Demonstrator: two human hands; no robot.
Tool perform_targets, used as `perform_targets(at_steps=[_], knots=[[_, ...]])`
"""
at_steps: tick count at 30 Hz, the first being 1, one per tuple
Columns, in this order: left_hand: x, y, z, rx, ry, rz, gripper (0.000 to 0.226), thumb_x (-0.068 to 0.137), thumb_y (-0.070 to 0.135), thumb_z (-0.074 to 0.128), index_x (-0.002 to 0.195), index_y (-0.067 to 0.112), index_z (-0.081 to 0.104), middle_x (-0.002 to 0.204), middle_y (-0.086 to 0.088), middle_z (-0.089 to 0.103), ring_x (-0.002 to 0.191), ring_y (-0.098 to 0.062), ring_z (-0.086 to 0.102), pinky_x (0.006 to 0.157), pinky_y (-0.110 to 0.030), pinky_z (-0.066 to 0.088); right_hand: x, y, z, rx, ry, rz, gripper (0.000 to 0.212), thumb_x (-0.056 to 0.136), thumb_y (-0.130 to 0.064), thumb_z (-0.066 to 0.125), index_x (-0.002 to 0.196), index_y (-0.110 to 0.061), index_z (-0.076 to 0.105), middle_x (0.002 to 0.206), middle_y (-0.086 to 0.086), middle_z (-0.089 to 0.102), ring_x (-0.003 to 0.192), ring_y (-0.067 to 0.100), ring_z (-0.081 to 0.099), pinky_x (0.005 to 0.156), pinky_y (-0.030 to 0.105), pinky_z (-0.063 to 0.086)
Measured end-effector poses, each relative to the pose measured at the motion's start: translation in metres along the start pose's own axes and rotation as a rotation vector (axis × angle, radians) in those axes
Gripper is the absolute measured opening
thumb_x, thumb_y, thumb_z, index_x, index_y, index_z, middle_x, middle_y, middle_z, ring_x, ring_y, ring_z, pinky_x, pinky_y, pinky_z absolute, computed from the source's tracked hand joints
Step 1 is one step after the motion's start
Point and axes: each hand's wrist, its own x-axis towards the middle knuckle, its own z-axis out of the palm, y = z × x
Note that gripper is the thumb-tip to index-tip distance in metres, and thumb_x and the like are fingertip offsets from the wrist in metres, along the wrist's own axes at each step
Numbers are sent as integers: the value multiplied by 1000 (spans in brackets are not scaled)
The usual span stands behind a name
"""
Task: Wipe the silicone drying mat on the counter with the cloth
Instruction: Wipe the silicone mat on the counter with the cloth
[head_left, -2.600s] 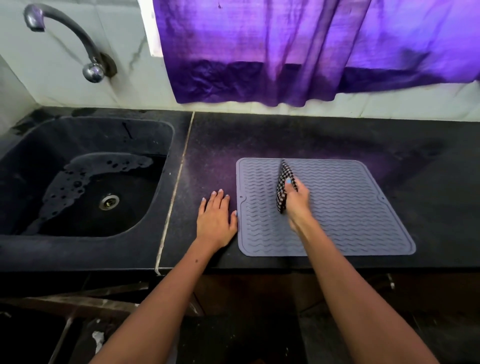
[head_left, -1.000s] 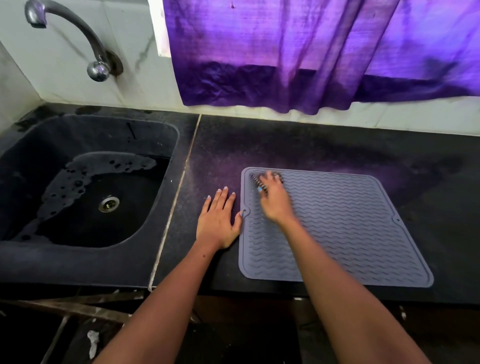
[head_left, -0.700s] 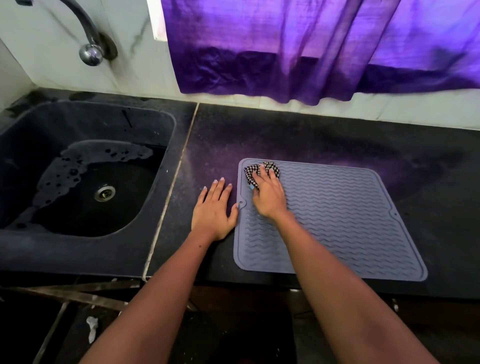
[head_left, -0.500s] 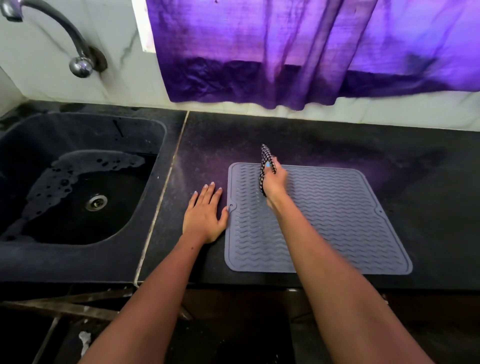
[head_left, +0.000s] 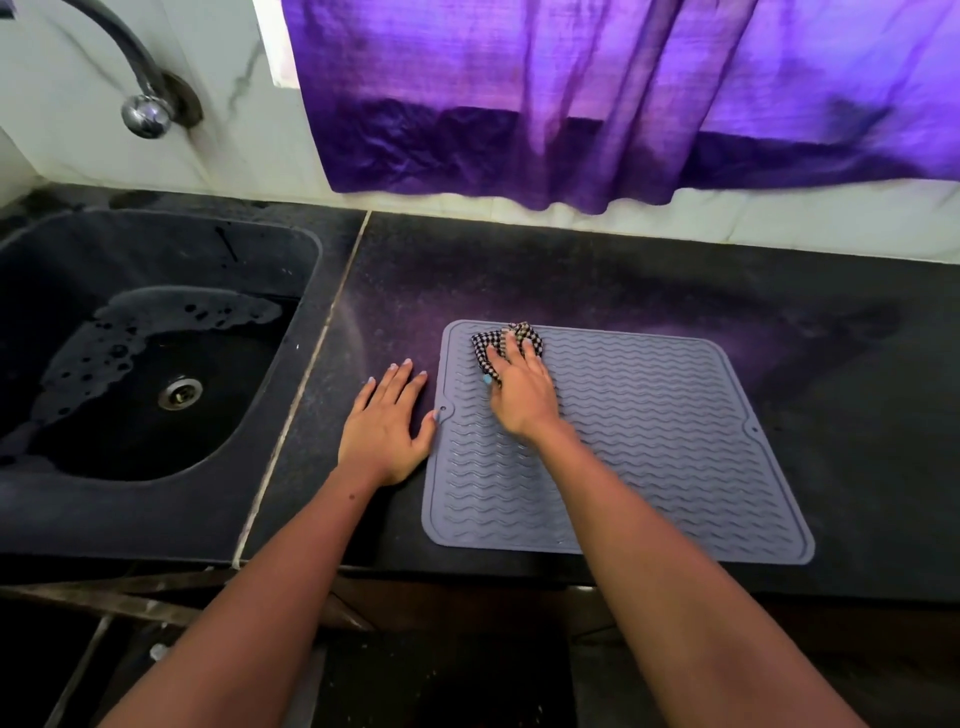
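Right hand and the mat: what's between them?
Head view: the checked cloth lies bunched under the right hand, at the mat's far left corner.

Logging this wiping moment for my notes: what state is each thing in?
mat: flat on counter
cloth: bunched, pressed on mat's far left corner
right hand: presses cloth
left hand: flat on counter, thumb at mat's edge
sink: foamy water inside
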Motion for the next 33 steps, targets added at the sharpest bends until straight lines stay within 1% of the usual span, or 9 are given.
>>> perform_targets(at_steps=[3,5,8,11,13,17,23,28,33], knots=[[0,-1,0,-1,-9,0,79,82,61,8,147,20,29,157,-1,20,145,-14,14,119,-33,4,5,1,-11,403,10,109,49,96,-11,44,143,-21,36,156,-2,22,143,18,20,116,36,19],[1,-2,0,-6,-8,5,79,82,61,8,146,20,30,156,-1,21,145,-14,14,119,-34,5,9,5,-31,1019,3,323,41,98,-8,42,138,-14,45,133,7,54,111,19,54,93,30,43],[1,-2,0,3,-1,6,79,82,61,9,146,20,31,156,-1,22,145,-14,16,119,-34,7,11,21,-56,1533,143,456,33,100,-9,37,129,-5,50,102,8,62,86,19,59,72,26,48],[1,-3,0,-2,8,5,78,82,60,11,145,20,33,156,-1,24,144,-15,17,119,-35,8,5,35,-63,902,272,322,40,97,-8,42,137,-7,46,126,9,56,113,23,53,92,29,44],[0,-2,1,-8,16,6,78,82,60,12,144,19,34,155,-2,26,144,-15,18,119,-35,9,-3,42,-48,500,184,177,46,96,-5,44,141,-8,39,150,9,35,138,23,33,114,30,23],[0,-1,0,-7,27,3,78,82,60,12,144,19,35,155,-2,27,144,-15,19,118,-34,8,-19,47,-11,-32,71,69,59,96,-15,43,149,-17,17,158,10,-4,147,25,-1,119,36,1],[0,-1,1,-13,28,-7,78,82,60,13,144,19,36,154,-1,27,144,-15,19,119,-34,8,-14,51,-17,110,74,82,56,95,-14,45,147,-23,26,159,-1,2,147,18,4,118,39,8],[1,-2,0,-16,17,3,79,81,61,14,144,19,35,155,-1,26,144,-15,19,119,-34,8,-1,56,-54,1181,350,429,37,98,-10,43,134,-9,50,133,11,55,114,23,56,93,29,47],[1,-2,1,-10,22,10,78,82,61,14,144,19,36,154,-2,27,144,-16,20,119,-35,9,-21,66,-47,502,391,254,50,95,-6,45,143,-15,35,155,7,22,141,26,27,117,41,22]])
